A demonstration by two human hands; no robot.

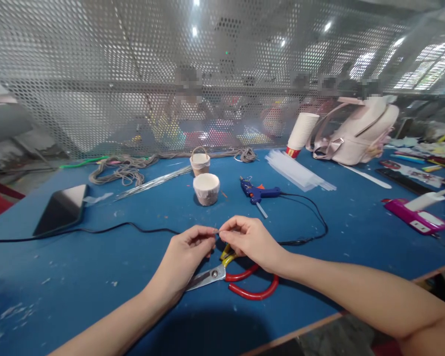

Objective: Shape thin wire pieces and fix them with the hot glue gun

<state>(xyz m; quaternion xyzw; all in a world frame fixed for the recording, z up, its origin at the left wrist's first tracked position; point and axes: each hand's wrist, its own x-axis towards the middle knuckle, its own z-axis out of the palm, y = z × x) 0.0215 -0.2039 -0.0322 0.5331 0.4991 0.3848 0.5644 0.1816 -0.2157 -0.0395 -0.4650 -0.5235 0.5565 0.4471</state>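
My left hand (191, 247) and my right hand (248, 240) meet fingertip to fingertip above the blue table (133, 277). Each is closed in a pinch; whatever sits between the fingertips is too small to name. Below them lie red-handled scissors (254, 295), their blades partly under my left hand. A yellow-handled tool (228, 258) rests by the scissors, mostly covered by my right hand. Just beyond stand a small white-topped cup (206, 190) and a similar cup with a looped handle (200, 163). Right of these lies a blue glue gun (259, 192) with a glue stick protruding.
At the left a phone (62, 208) lies by a black cable (126, 225). Grey cord (122, 170) and silvery strands (155, 180) run along the back. Rightward are clear glue sticks or strips (296, 170), stacked paper cups (303, 131), a pale backpack (363, 131) and a magenta power strip (415, 216).
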